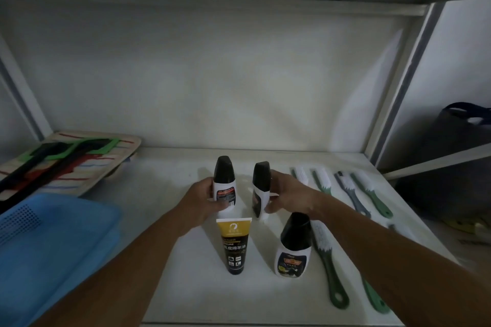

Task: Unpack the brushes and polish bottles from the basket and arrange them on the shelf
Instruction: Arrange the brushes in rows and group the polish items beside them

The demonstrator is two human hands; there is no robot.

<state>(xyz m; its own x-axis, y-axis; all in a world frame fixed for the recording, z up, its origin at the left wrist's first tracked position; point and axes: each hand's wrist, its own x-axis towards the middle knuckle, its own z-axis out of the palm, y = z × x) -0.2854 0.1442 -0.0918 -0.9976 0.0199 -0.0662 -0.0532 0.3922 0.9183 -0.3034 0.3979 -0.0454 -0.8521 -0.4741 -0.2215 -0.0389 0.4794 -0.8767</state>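
Two white polish bottles with black caps stand upright at the middle of the white shelf (186, 287). My left hand (202, 200) grips the left bottle (224, 183). My right hand (285, 194) holds the right bottle (261, 188). Nearer to me stand a yellow and black tube (233, 244), cap down, and a third black-capped polish bottle (293, 247). Several green and grey brushes (353, 191) with white bristles lie in a row on the right; one long green brush (328, 263) lies closer, partly under my right forearm.
A blue plastic basket (47, 247) sits at the left front of the shelf. Behind it lies a striped flat board with a black and green tool (66, 159) on top. A dark bag (462, 125) stands on the neighbouring shelf to the right.
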